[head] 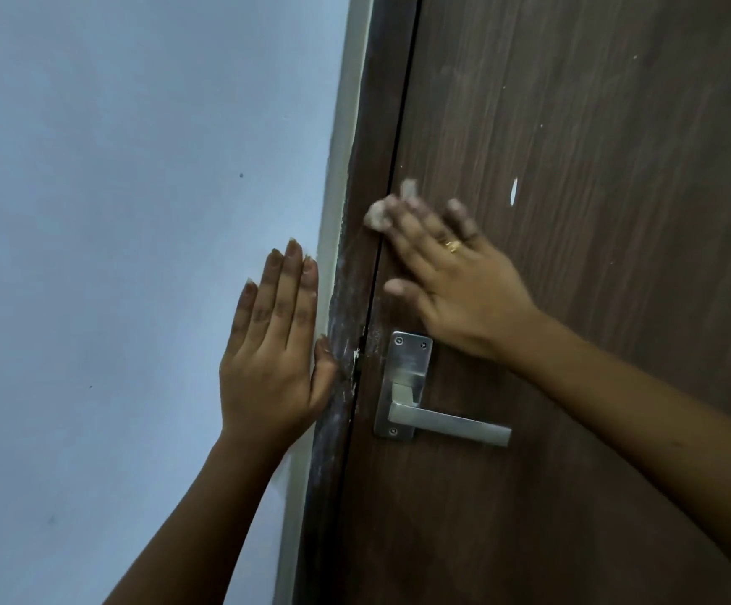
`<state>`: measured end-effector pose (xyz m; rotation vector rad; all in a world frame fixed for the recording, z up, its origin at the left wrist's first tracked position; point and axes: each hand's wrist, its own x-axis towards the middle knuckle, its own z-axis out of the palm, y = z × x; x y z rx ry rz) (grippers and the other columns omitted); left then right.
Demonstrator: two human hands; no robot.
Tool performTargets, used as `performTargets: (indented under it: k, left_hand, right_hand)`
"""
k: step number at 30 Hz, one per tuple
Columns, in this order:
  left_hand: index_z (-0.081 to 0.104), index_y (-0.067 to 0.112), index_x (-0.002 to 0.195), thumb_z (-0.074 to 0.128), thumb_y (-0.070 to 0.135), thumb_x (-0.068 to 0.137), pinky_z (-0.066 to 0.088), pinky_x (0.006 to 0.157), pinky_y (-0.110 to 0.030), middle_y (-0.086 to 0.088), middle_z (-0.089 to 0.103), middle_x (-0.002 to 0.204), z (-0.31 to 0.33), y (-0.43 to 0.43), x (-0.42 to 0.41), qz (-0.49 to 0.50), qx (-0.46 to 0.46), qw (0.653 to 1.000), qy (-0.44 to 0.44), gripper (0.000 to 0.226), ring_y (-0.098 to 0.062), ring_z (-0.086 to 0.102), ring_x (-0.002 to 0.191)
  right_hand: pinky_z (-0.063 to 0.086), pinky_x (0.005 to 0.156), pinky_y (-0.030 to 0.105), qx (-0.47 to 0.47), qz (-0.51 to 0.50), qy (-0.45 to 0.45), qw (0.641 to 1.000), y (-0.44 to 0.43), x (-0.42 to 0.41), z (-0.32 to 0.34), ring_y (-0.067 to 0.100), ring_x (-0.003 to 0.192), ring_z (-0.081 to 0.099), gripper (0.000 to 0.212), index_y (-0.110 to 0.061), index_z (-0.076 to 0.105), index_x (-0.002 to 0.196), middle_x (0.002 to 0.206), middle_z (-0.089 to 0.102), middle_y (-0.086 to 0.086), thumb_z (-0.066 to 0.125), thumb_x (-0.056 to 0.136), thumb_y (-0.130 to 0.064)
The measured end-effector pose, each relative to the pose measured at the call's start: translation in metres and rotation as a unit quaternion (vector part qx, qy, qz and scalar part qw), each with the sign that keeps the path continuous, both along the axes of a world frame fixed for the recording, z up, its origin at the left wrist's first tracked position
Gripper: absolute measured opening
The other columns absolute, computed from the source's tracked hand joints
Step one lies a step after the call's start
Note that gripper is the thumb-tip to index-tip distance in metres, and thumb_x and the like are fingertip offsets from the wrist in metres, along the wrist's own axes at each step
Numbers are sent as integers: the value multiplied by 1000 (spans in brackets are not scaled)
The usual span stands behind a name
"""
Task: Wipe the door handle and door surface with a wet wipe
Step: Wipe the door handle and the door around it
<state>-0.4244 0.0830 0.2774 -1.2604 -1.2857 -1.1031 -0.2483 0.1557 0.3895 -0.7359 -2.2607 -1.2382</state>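
A dark wood-grain door [573, 211] fills the right side of the scene, its grain running up and down, with a few pale flecks on the panel. To the left stands a pale blue wall [115, 211], and between them a worn brown door frame [355, 255] scuffed with whitish marks. The left hand [272, 342] lies flat on the wall just beside the frame, fingers pressed together and pointing up, thumb touching the frame edge. The right hand [446, 272] is spread flat against the door near its left edge, above the handle, a gold ring [454, 246] on one finger. The silver door handle [446, 423] sits on a tall plate; its lever's long axis runs roughly level, pointing right. The wet wipe [379, 213] — bunched, whitish, blurred — sits pressed under the right fingertips, poking out toward the frame.
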Motion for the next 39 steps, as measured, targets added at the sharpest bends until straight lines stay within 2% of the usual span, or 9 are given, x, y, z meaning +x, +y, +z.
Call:
performTargets:
  k: [6,11,14,16,19,23,28,35,39]
  left_hand:
    - [21,3,148,38,21,88,13,122,-39,-13,17,156,1,0,0,-1,3,1000,3,65,-24,12,148]
    - [27,2,147,38,19,87,16,121,-40,-14,21,155,1,0,-1,-1,6,1000,0,63,-25,17,146]
    - [26,2,147,38,18,86,16,121,-40,-13,20,155,1,-1,0,-1,4,1000,-1,64,-25,16,147]
    - [24,3,148,39,18,86,15,121,-40,-13,18,156,1,-1,-1,-2,1,1000,0,65,-25,15,147]
    - [22,5,148,39,19,86,15,121,-39,-12,18,156,1,0,-1,-7,4,1000,-1,65,-24,15,147]
    - [24,4,147,38,18,86,15,121,-39,-12,20,155,1,-1,0,-10,6,1000,-4,65,-25,16,147]
    - [24,4,147,40,18,85,15,121,-39,-11,19,155,1,0,0,-11,6,1000,-7,66,-24,16,147]
    - [22,5,147,38,20,89,15,121,-39,-10,17,156,0,-1,-1,-21,6,1000,-7,62,-22,14,147]
    - [24,4,147,40,17,84,17,121,-40,-11,18,156,0,1,-1,-16,8,1000,-6,67,-23,14,147]
  right_hand:
    - [-1,116,39,6,14,-155,988,-3,19,-30,17,142,9,65,-15,16,147,154,14,2,8,94,-51]
    - [-1,116,39,12,7,73,997,-1,-9,22,17,143,8,63,-11,13,147,156,12,5,10,96,-46]
    - [1,117,38,-33,23,70,997,-10,-38,-5,21,143,-3,57,-8,3,147,157,-2,10,23,96,-22]
    - [14,117,36,-26,36,31,999,-17,-41,-38,26,142,11,57,-2,8,146,155,5,17,18,90,-7]
    - [49,94,26,12,62,-15,998,-30,-37,-53,23,112,57,47,1,47,131,135,52,16,30,87,-3]
    - [55,61,37,-30,130,30,991,-30,-49,-11,36,95,58,16,11,64,95,107,62,22,60,81,4]
    - [49,75,38,-82,179,197,961,-20,-70,11,32,96,51,17,7,63,97,107,58,20,49,88,3]
    - [53,64,30,-91,143,-33,985,-37,-56,-66,32,94,57,22,1,68,96,108,62,14,71,74,-4]
    - [39,86,28,-99,141,147,974,-16,-56,0,29,106,49,25,2,58,113,119,54,17,46,92,-2]
